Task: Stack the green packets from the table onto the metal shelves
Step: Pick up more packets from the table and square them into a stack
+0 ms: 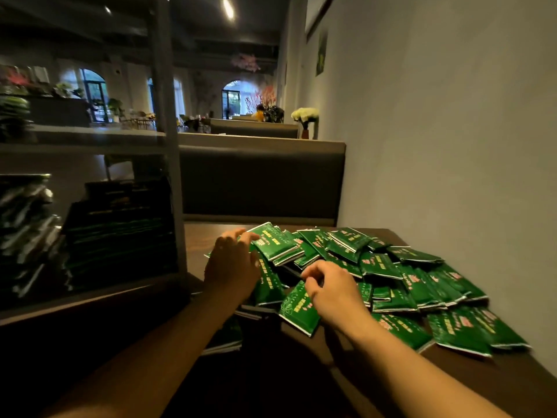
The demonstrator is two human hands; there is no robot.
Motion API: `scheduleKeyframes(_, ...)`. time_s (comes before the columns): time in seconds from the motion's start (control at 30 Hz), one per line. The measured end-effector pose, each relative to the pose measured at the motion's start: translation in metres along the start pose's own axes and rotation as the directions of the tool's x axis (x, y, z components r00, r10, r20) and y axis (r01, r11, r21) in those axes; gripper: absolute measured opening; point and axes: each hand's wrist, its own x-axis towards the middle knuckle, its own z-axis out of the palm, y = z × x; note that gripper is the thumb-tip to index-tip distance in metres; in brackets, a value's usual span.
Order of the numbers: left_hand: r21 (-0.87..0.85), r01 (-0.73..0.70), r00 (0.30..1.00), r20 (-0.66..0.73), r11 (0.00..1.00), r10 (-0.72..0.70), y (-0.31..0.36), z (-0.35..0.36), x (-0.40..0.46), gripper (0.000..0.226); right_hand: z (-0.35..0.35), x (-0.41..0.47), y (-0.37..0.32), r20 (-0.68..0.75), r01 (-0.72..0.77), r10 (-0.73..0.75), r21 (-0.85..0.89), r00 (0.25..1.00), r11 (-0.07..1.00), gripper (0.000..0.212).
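Observation:
Several green packets (388, 279) with yellow and red print lie in a loose heap on a dark wooden table (482, 384). My left hand (232, 263) rests on the heap's left edge, fingertips curled over a raised packet (275, 242). My right hand (331, 288) sits palm down in the middle of the heap, its fingers bent over a packet (298, 312); the grip itself is hidden. The metal shelves (168, 146) stand at the left, with stacked green packets (120, 230) on the lower shelf.
A grey wall runs along the table's right side. A dark padded bench back (262, 182) stands behind the table. More packets (15, 116) lie on the upper shelf at far left. Plants and flowers fill the room beyond.

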Motion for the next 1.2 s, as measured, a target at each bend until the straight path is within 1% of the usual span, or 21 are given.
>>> scheduleKeyframes(0.03, 0.067, 0.019, 1.000, 0.010, 0.998, -0.020, -0.005, 0.008, 0.008, 0.041, 0.005, 0.005, 0.004, -0.036, 0.021, -0.022, -0.036, 0.999, 0.999, 0.014)
scheduleKeyframes(0.1, 0.202, 0.052, 0.995, 0.073, 0.978, -0.068, -0.013, 0.017, 0.018, 0.054, 0.015, 0.011, 0.007, -0.086, 0.051, -0.062, -0.118, 0.994, 0.992, 0.015)
scheduleKeyframes(0.17, 0.310, 0.065, 0.977, 0.173, 0.949, -0.123, -0.018, 0.026, 0.026, 0.063, 0.020, 0.016, 0.009, -0.124, 0.054, -0.077, -0.179, 0.989, 0.982, 0.015)
scheduleKeyframes(0.23, 0.379, 0.044, 0.941, 0.295, 0.925, -0.165, -0.024, 0.034, 0.032, 0.068, 0.023, 0.018, 0.014, -0.174, 0.047, -0.081, -0.193, 0.981, 0.980, 0.016)
scheduleKeyframes(0.3, 0.395, 0.029, 0.900, 0.389, 0.918, -0.196, -0.027, 0.038, 0.031, 0.069, 0.021, 0.019, 0.020, -0.210, 0.042, -0.081, -0.185, 0.974, 0.982, 0.016)
scheduleKeyframes(0.37, 0.376, 0.024, 0.874, 0.443, 0.926, -0.202, -0.028, 0.040, 0.023, 0.070, 0.016, 0.019, 0.027, -0.233, 0.033, -0.078, -0.190, 0.969, 0.981, 0.016)
scheduleKeyframes(0.47, 0.324, 0.033, 0.861, 0.471, 0.945, -0.191, -0.019, 0.037, 0.002, 0.071, 0.010, 0.017, 0.032, -0.282, 0.022, -0.078, -0.197, 0.956, 0.980, 0.016)
scheduleKeyframes(0.53, 0.287, 0.040, 0.843, 0.505, 0.957, -0.186, -0.009, 0.033, -0.013, 0.070, 0.009, 0.016, 0.031, -0.276, 0.012, -0.066, -0.195, 0.959, 0.981, 0.016)
scheduleKeyframes(0.67, 0.288, -0.035, 0.839, 0.528, 0.957, -0.128, 0.013, 0.022, -0.046, 0.069, 0.011, 0.009, 0.024, -0.205, 0.002, -0.039, -0.177, 0.978, 0.984, 0.016)
scheduleKeyframes(0.77, 0.241, -0.012, 0.851, 0.513, 0.970, -0.117, 0.024, 0.017, -0.064, 0.068, 0.015, 0.002, 0.019, -0.070, -0.010, -0.004, -0.195, 0.998, 0.981, 0.014)
scheduleKeyframes(0.87, 0.201, -0.023, 0.894, 0.443, 0.979, -0.070, 0.031, 0.014, -0.077, 0.067, 0.016, -0.004, 0.015, 0.057, -0.027, 0.042, -0.231, 0.997, 0.972, 0.016)
scheduleKeyframes(0.93, 0.203, -0.024, 0.920, 0.389, 0.979, -0.058, 0.031, 0.011, -0.079, 0.065, 0.015, -0.006, 0.014, 0.115, -0.037, 0.068, -0.253, 0.991, 0.967, 0.022)
scheduleKeyframes(1.0, 0.295, -0.023, 0.930, 0.358, 0.955, -0.088, 0.030, 0.006, -0.077, 0.069, 0.013, -0.008, 0.013, 0.177, -0.033, 0.078, -0.246, 0.981, 0.969, 0.029)
scheduleKeyframes(1.07, 0.368, -0.014, 0.930, 0.348, 0.930, -0.123, 0.027, 0.003, -0.072, 0.076, 0.009, -0.011, 0.013, 0.257, -0.012, 0.072, -0.229, 0.964, 0.973, 0.043)
scheduleKeyframes(1.13, 0.359, 0.009, 0.929, 0.342, 0.933, -0.141, 0.025, 0.003, -0.069, 0.078, 0.008, -0.014, 0.013, 0.325, 0.016, 0.058, -0.220, 0.944, 0.975, 0.058)
scheduleKeyframes(1.2, 0.325, 0.033, 0.929, 0.340, 0.945, -0.149, 0.023, 0.005, -0.069, 0.077, 0.010, -0.016, 0.015, 0.370, 0.019, 0.046, -0.170, 0.928, 0.985, 0.062)
